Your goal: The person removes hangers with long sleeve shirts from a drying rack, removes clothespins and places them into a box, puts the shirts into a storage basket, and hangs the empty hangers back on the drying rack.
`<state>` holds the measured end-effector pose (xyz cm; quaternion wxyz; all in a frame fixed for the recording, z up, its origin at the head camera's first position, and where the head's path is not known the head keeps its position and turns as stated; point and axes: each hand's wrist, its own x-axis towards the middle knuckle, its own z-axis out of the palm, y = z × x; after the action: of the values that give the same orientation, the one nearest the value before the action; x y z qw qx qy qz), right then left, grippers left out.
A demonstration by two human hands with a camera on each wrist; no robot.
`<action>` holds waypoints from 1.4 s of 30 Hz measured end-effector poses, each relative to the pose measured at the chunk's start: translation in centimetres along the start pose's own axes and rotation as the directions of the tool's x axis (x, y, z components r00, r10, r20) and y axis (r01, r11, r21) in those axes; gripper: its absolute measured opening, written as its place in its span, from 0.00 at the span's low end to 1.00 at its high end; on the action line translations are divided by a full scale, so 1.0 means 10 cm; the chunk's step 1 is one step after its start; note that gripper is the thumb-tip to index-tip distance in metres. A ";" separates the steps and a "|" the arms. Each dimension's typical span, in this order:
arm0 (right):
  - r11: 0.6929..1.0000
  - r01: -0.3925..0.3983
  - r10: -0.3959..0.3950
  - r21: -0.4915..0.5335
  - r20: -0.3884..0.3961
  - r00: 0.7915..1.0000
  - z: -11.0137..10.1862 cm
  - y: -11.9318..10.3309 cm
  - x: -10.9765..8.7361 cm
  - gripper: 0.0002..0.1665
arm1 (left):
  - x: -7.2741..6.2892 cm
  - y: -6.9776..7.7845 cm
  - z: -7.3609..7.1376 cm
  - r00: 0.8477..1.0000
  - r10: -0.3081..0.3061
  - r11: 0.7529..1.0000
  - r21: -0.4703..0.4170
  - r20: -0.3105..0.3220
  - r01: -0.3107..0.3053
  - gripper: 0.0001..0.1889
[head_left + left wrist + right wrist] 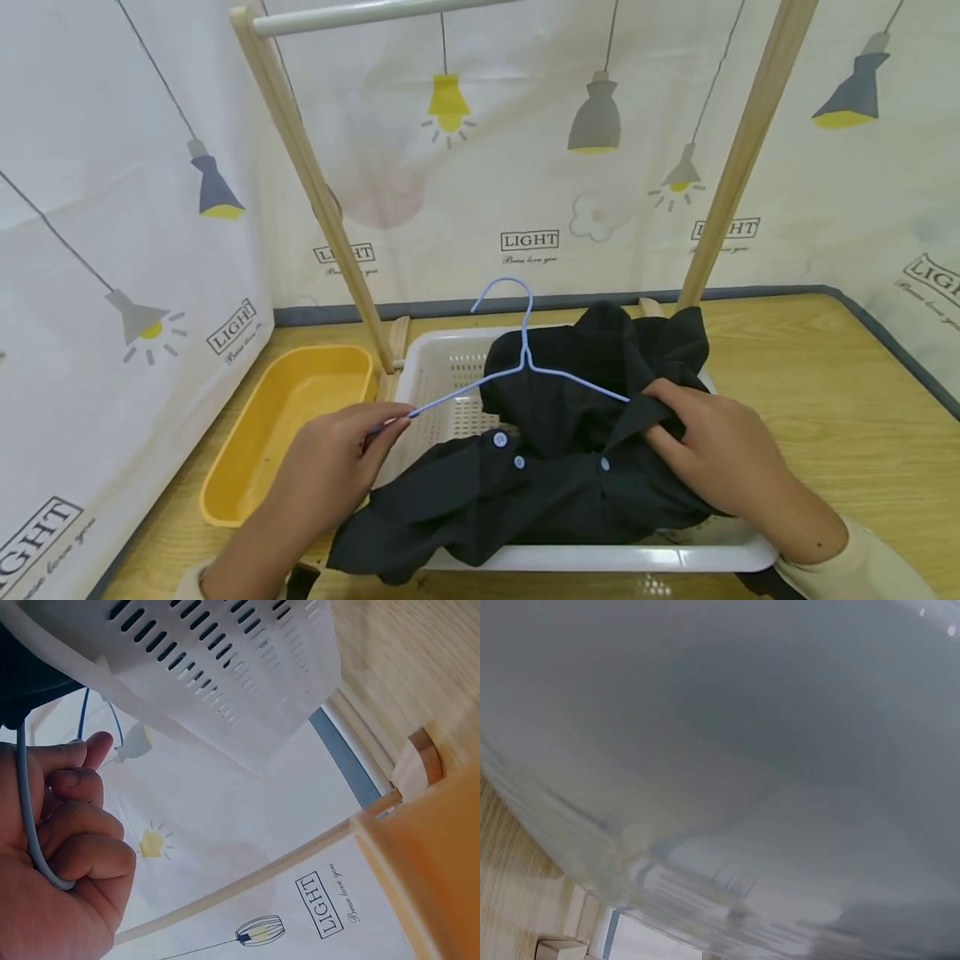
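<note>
A light blue wire hanger (523, 360) is held with its hook pointing up and away. My left hand (330, 458) pinches its left end between thumb and fingers. In the left wrist view, the wire loop runs across the palm of the curled left hand (71, 847). A black buttoned shirt (555, 508) lies bunched in and over a white basket (600, 557). My right hand (723, 450) grips a fold of this shirt, and the fabric covers the hanger's right end. The basket's pale wall (765, 712) fills the right wrist view, hiding that hand.
A yellow tray (281, 433) sits left of the basket on the wooden table (847, 417). Behind the basket stands a rack with wooden posts (315, 183) and a white rod (375, 12) across the top. Lamp-printed cloth (480, 192) surrounds the table.
</note>
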<state>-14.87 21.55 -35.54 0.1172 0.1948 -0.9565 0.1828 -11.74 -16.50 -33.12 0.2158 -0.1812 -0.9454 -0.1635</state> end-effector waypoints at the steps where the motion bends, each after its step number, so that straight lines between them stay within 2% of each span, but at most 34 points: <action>1: 1.000 -0.003 0.003 0.002 0.005 1.000 0.01 0.00 0.01 0.11 | -0.01 -0.02 -0.01 1.000 0.001 1.000 0.004 -0.005 -0.001 0.09; 7: 1.000 0.008 -0.008 0.006 0.007 1.000 0.03 0.00 0.02 0.11 | -0.08 -0.20 -0.10 0.997 -0.007 1.000 0.022 -0.075 0.009 0.07; 19: 1.000 0.029 -0.029 -0.005 -0.008 1.000 0.03 0.02 0.02 0.10 | -0.20 -0.38 -0.19 0.996 -0.074 0.996 0.048 -0.058 0.077 0.06; 27: 0.999 0.035 -0.035 -0.008 -0.019 0.999 0.03 0.02 0.02 0.09 | -0.23 -0.52 -0.21 0.990 -0.102 0.993 0.054 -0.099 0.108 0.04; 32: 0.999 0.038 -0.038 -0.011 -0.028 0.999 0.04 0.02 0.02 0.09 | -0.27 -0.60 -0.25 0.986 -0.146 0.989 0.024 -0.082 0.148 0.02; 36: 0.999 0.032 -0.033 -0.013 -0.020 0.999 0.03 0.02 0.01 0.09 | -0.30 -0.66 -0.28 0.985 -0.147 0.988 0.041 -0.085 0.151 0.02; 42: 0.999 0.036 -0.036 -0.010 -0.021 0.999 0.04 0.01 0.01 0.09 | -0.33 -0.72 -0.29 0.979 -0.195 0.979 0.049 -0.061 0.198 0.04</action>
<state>-15.10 21.45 -35.88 0.1318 0.2096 -0.9524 0.1780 -10.89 -24.84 -33.85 0.2300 -0.0762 -0.9564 -0.1631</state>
